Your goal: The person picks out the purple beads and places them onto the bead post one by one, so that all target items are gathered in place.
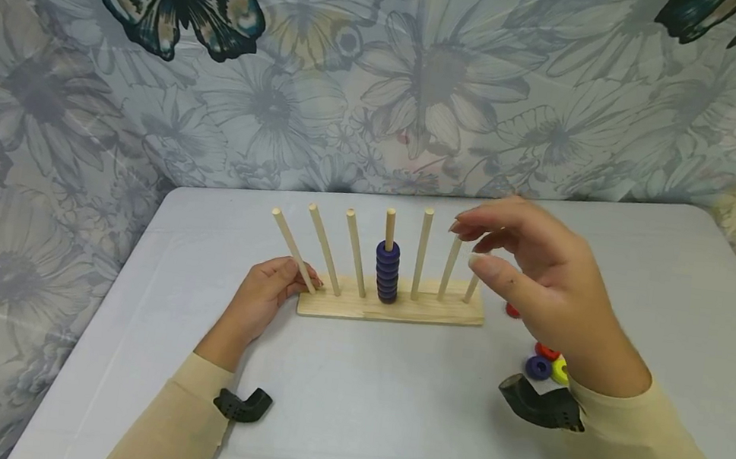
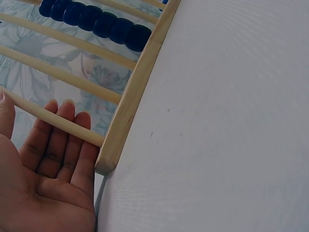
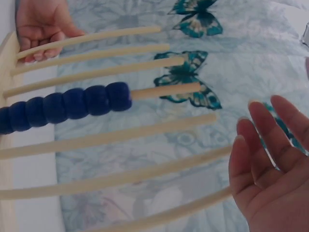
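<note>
A wooden peg stand (image 1: pixel 365 310) with several upright pegs rests on the white table. Dark blue ring beads (image 1: pixel 386 272) are stacked on its middle peg, whose top sticks out bare. My left hand (image 1: pixel 266 295) holds the leftmost peg (image 2: pixel 58 121) low down, with its fingers behind the peg and its thumb in front. My right hand (image 1: pixel 534 280) is raised over the stand's right end, near the tops of the right pegs. Its fingers are loosely bent and nothing shows between them; part of the rightmost pegs is hidden behind it in the head view.
Loose beads lie on the table to the right, below my right hand: a blue bead (image 1: pixel 539 368), a yellow bead (image 1: pixel 560 371) and red ones (image 1: pixel 546 351), partly covered by the hand and wrist. Behind the table hangs a flowered cloth (image 1: pixel 442 78) with butterflies.
</note>
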A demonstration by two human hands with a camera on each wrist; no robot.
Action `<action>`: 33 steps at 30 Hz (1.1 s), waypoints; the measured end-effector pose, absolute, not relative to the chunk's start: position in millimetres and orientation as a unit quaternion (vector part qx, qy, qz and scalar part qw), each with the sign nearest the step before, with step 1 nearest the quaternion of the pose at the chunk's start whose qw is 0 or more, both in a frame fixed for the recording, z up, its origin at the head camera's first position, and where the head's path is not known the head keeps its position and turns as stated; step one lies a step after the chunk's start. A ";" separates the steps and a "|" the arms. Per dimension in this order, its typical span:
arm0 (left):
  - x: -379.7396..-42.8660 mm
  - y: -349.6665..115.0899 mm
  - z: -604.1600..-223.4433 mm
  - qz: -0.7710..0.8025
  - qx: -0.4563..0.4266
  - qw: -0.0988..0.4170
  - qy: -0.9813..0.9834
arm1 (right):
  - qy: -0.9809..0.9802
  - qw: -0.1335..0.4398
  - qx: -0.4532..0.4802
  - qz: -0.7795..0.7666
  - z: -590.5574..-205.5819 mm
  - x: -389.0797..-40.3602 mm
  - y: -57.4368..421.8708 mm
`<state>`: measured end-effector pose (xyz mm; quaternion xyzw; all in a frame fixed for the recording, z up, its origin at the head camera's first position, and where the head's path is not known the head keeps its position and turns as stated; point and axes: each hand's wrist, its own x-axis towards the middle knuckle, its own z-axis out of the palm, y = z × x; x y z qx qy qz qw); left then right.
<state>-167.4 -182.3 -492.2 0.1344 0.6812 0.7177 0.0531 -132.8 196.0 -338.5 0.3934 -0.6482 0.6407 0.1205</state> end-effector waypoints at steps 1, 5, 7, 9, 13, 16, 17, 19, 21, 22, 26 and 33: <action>-167.5 -182.2 -492.2 0.717 0.135 0.053 0.682 | -0.640 0.118 0.395 0.648 -342.0 -133.5 198.3; -167.7 -181.6 -492.0 0.717 0.133 0.054 0.682 | -0.611 0.110 0.404 0.672 -355.1 -135.8 207.5; -167.6 -181.5 -491.5 0.717 0.132 0.054 0.682 | -0.592 0.101 0.412 0.685 -361.0 -136.8 211.5; -167.4 -181.6 -491.2 0.718 0.132 0.054 0.681 | -0.571 0.089 0.418 0.701 -366.4 -137.6 214.7; -167.4 -181.4 -491.4 0.717 0.133 0.054 0.682 | -0.528 0.055 0.434 0.728 -375.2 -140.6 220.3; -167.6 -181.2 -492.0 0.717 0.134 0.054 0.682 | -0.513 0.038 0.441 0.736 -379.7 -142.3 225.7; -167.6 -181.2 -492.0 0.718 0.134 0.053 0.681 | -0.510 0.035 0.444 0.736 -381.1 -142.5 227.9; -167.7 -181.0 -492.0 0.718 0.135 0.052 0.681 | -0.504 0.030 0.448 0.738 -384.1 -142.9 232.5; -167.6 -180.8 -491.9 0.719 0.134 0.051 0.680 | -0.500 0.025 0.451 0.739 -388.0 -142.8 237.4; -167.6 -180.8 -491.8 0.720 0.134 0.051 0.679 | -0.500 0.022 0.453 0.738 -390.1 -142.7 240.0; -167.1 -180.5 -491.3 0.721 0.132 0.051 0.679 | -0.513 0.010 0.450 0.731 -400.0 -141.7 250.9; -165.5 -180.6 -490.7 0.722 0.126 0.049 0.679 | -0.554 -0.011 0.427 0.714 -413.2 -140.4 269.7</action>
